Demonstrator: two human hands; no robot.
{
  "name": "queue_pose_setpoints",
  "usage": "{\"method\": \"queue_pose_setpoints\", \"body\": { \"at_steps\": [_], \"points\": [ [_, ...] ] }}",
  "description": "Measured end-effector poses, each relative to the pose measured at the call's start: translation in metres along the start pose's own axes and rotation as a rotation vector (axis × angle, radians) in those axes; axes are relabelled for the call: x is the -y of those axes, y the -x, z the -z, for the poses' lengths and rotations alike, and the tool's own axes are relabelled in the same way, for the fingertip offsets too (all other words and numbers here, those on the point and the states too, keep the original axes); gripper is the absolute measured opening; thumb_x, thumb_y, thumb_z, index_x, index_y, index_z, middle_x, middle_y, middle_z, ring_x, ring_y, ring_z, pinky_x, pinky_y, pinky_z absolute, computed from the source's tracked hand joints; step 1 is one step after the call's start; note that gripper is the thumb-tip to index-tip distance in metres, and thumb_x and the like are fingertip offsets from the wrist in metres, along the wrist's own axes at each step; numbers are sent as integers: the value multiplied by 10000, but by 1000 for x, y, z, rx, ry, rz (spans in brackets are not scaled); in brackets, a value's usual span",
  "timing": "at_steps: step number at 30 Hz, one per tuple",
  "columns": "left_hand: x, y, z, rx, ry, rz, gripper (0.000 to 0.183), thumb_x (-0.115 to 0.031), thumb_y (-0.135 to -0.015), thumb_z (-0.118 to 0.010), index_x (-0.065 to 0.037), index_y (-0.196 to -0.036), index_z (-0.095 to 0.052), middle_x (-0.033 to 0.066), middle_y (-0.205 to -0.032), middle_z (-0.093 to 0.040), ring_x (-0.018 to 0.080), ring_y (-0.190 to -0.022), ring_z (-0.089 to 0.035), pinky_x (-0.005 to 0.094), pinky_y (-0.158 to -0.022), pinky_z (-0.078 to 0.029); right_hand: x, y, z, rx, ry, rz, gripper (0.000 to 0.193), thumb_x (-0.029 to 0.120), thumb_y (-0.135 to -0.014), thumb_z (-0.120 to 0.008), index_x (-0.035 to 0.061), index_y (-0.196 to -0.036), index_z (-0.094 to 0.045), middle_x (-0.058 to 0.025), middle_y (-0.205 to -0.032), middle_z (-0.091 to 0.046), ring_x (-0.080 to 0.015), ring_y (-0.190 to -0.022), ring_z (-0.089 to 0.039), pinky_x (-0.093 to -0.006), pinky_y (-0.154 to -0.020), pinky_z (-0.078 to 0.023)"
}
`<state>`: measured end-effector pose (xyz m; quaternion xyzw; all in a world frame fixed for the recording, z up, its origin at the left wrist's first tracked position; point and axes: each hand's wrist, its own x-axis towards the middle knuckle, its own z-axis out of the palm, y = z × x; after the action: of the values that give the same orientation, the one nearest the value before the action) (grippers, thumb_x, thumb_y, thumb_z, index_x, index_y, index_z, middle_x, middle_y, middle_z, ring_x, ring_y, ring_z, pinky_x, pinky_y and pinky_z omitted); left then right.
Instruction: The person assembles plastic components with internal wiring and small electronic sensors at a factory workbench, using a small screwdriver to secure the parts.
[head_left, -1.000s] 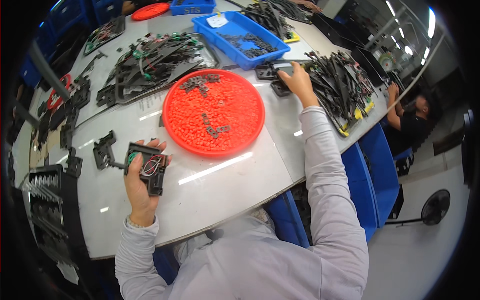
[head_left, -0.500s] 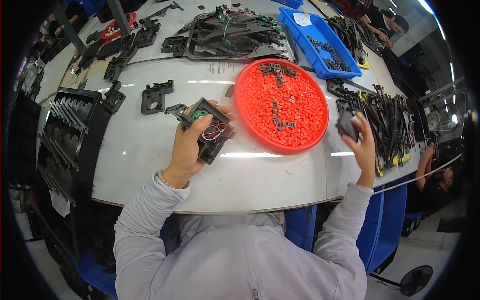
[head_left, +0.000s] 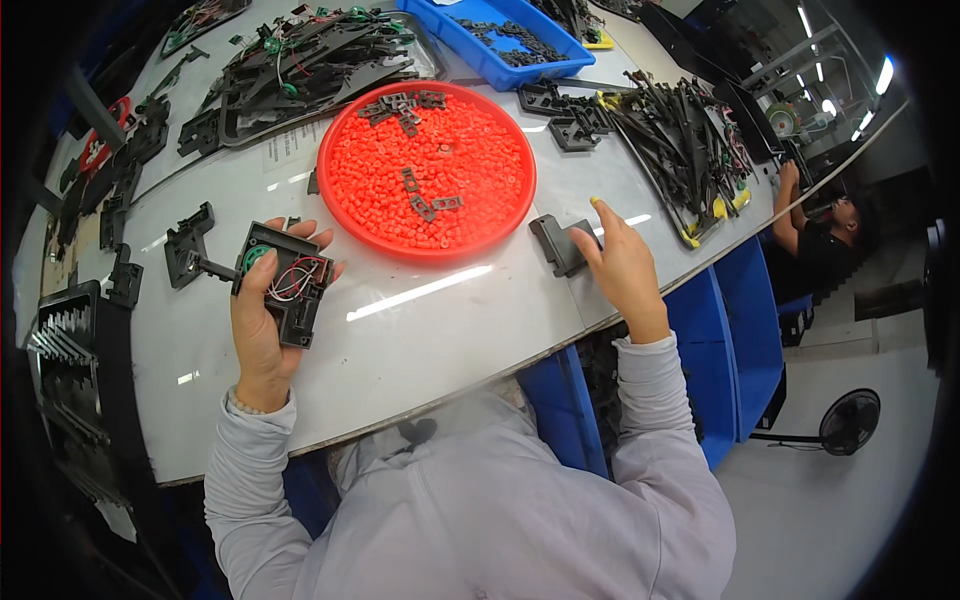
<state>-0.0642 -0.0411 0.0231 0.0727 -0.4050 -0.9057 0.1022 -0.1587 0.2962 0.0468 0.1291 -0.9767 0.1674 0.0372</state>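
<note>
My left hand [head_left: 262, 335] is closed around a dark grey plastic housing [head_left: 297, 318], its thumb across the upper edge. Inside the housing show a green round part [head_left: 258, 256] and thin red and white wires [head_left: 296, 277]; a short dark arm sticks out at its left. On the right, my right hand [head_left: 628, 265] has its fingers spread, with yellow on one fingertip. Its thumb overlaps the right end of a dark grey plastic cover [head_left: 555, 245] at the table. Whether the thumb presses on the cover is unclear.
Between my hands, farther back, stands a red round tray [head_left: 350, 215] of small red pieces with several dark clips. A blue bin [head_left: 545, 72], a loaded metal tray [head_left: 232, 138] and heaped dark strips [head_left: 680, 140] lie beyond. Another dark housing [head_left: 190, 245] sits left. A co-worker [head_left: 815, 235] is at right.
The view has swung right. The dark cover has come nearer to me from beside the dark parts, and my right hand's fingers are spread wider. My left hand keeps the housing.
</note>
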Motion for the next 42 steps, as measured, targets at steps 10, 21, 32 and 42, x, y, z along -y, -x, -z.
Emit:
{"method": "queue_pose_setpoints", "body": {
  "at_steps": [10,21,32,42],
  "points": [
    [3,-1,3,51,92,59,420,-213,-869,-493,-47,-1236,-374,183,-1164,-513,316,-1135,-493,471,-883,-485,-14,9,-17,60,2,201,708,311,-700,-700,48,-1289,-408,-264,-1357,-322,-391,-1212,-381,-415,-979,-341],
    [-2,1,3,56,91,29,368,-196,-868,-492,-55,-1194,-396,186,-1135,-533,308,-1109,-514,465,-872,-493,20,-3,-31,-41,-66,95,498,339,-786,-633,35,-1169,-537,-161,-1077,-587,-298,-1005,-527,-368,-827,-439],
    [1,3,3,64,117,45,361,-188,-871,-491,-51,-1192,-398,196,-1117,-536,306,-1078,-534,451,-854,-509,29,-11,-39,-47,-100,-42,501,230,-723,-657,9,-1158,-538,-163,-1060,-594,-291,-976,-547,-367,-829,-440],
    [13,0,7,162,225,25,758,-676,-756,-487,-90,-1229,-389,148,-1086,-548,292,-1088,-527,485,-897,-475,41,-2,-8,-250,-829,115,507,7,-724,-624,-31,-1211,-487,-120,-1151,-546,-209,-1036,-536,-330,-839,-465]
  ]
}}
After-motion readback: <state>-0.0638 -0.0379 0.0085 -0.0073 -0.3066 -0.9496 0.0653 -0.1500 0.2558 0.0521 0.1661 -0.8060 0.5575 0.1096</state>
